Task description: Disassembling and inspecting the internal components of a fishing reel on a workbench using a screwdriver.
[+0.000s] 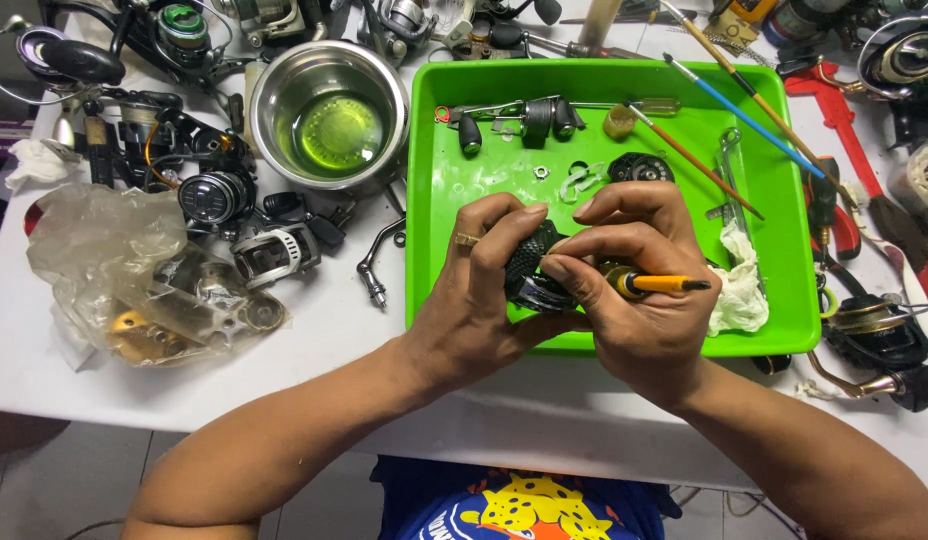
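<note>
1. My left hand [479, 290] is wrapped around a dark, textured reel part [532, 268], fingers curled over its top and thumb side toward me — a closed grip on the part, held just above the near edge of the green tray [439, 250].
2. My right hand [639, 300] pinches a yellow-handled tool [656, 284]; that grip is closed on the handle, with the fingertips meeting the reel part's right side.
3. The relation that matters: the tool's long axis runs nearly level, left to right, its dark far end pointing right and its working end hidden behind my fingers where it meets the part. The part lies directly left of the right grip, touching it; both hands are on it, the left carrying it.
4. Packaging and signs by place: a crumpled clear plastic bag [114, 265] with brass-coloured pieces lies on the surface at the left, well apart from the tray. A white rag [739, 285] sits in the tray's right corner, just beside my right hand.
5. A steel bowl [329, 115] of greenish liquid stands beyond the tray's left corner — I see no readable label worth noting.
</note>
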